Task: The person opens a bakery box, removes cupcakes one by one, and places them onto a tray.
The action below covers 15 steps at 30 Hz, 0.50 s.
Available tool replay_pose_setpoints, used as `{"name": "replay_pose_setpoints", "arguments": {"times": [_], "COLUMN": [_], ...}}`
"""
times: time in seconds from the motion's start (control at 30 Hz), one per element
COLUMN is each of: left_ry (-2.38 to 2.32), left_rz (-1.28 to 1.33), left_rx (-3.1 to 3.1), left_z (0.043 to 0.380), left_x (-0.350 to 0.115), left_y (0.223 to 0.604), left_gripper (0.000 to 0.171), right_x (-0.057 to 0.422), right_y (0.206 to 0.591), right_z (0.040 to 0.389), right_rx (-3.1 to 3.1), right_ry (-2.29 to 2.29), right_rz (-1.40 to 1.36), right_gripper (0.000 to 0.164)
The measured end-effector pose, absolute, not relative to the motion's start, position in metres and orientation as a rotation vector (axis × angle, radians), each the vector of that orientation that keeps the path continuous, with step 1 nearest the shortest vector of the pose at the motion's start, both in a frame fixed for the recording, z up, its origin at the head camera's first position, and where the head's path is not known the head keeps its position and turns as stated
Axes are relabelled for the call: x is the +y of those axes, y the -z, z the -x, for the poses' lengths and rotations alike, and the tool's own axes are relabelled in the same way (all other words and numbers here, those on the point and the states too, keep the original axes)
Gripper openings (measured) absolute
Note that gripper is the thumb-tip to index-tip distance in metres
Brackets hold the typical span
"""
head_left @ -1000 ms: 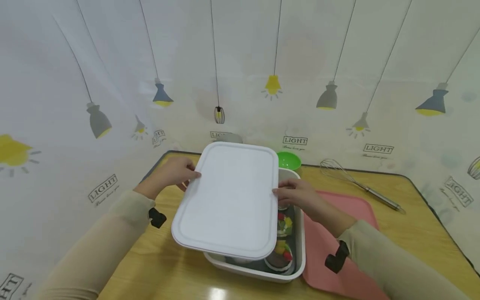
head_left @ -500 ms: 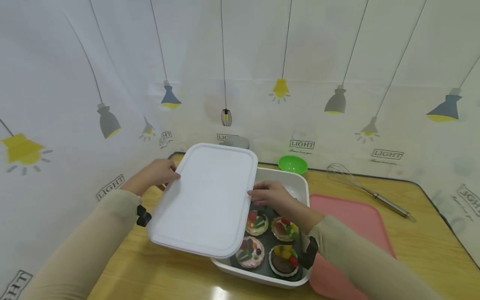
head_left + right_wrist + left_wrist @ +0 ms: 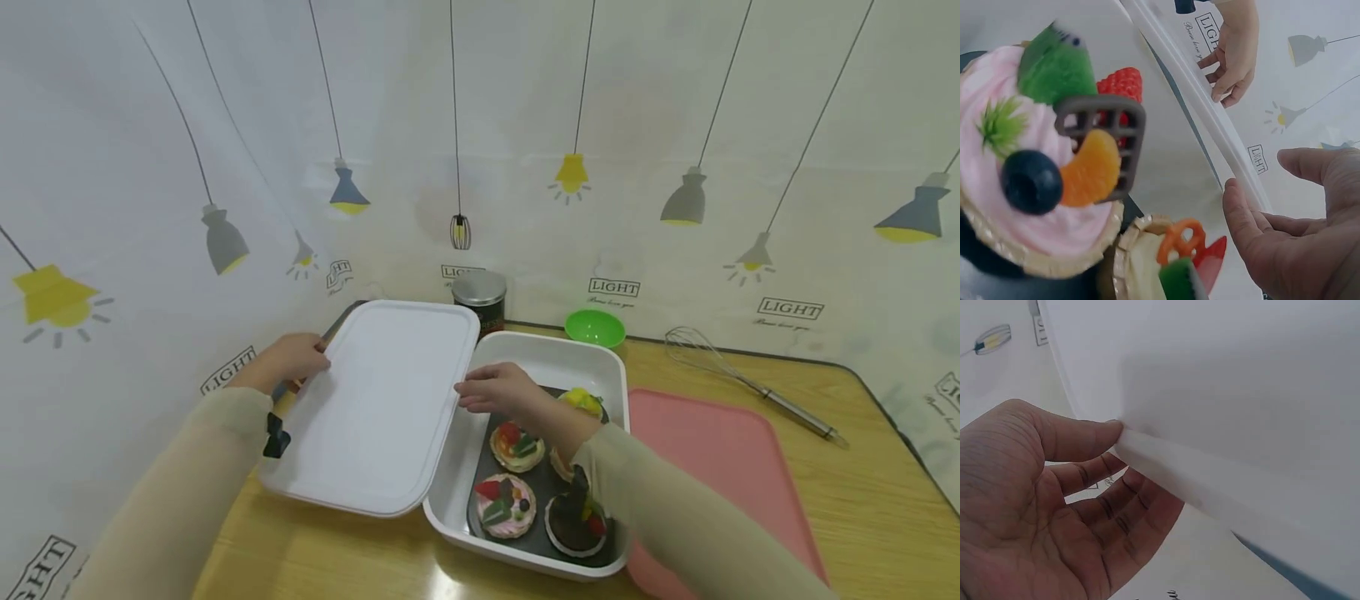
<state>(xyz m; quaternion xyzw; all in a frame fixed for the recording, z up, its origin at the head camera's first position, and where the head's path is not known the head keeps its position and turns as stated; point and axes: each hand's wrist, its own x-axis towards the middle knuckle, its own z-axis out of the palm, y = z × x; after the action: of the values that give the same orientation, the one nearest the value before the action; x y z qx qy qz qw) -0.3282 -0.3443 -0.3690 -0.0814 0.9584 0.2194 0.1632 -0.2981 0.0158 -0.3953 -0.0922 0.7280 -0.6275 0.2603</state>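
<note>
In the head view a white rectangular lid (image 3: 375, 400) is held raised and slanted, to the left of a deep white container (image 3: 450, 475). My left hand (image 3: 288, 360) pinches its left edge, thumb on top and fingers beneath, as the left wrist view shows of the hand (image 3: 1079, 494). At the opposite edge is my right hand (image 3: 510, 396), above the container. In the right wrist view the fingers of that hand (image 3: 1297, 219) touch the lid's rim while the thumb stands away. Fruit-topped tarts (image 3: 504, 506) sit on a dark tray inside the container; my right arm hides some.
Behind the container stand a metal-topped canister (image 3: 480, 304) and a green bowl (image 3: 596, 327). A whisk (image 3: 750, 383) lies at the back right. The pink board (image 3: 720, 467) lies right of the container on the wooden table (image 3: 877, 492). A printed curtain (image 3: 525, 100) hangs behind.
The lid has moved left and down with both hands, uncovering the container and its tarts. The canister at the back now shows more. My right thumb stands away from the rim.
</note>
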Motion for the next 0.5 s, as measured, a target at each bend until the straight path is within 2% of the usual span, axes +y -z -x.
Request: {"name": "replay_pose_setpoints", "arguments": {"times": [0.17, 0.5], "left_ry": [-0.55, -0.493], "left_rz": [0.315, 0.422], "left_rx": [2.718, 2.759], "left_z": [0.337, 0.334], "left_x": [-0.35, -0.346], "left_y": [0.376, 0.389], "left_gripper": [0.048, 0.032], "right_x": [0.007, 0.001], "right_y": [0.399, 0.401], "right_z": [0.296, 0.295], "right_rx": [1.935, 1.926], "right_ry": [1.718, 1.747], "right_rz": [0.268, 0.27], "right_gripper": [0.052, 0.053]}}
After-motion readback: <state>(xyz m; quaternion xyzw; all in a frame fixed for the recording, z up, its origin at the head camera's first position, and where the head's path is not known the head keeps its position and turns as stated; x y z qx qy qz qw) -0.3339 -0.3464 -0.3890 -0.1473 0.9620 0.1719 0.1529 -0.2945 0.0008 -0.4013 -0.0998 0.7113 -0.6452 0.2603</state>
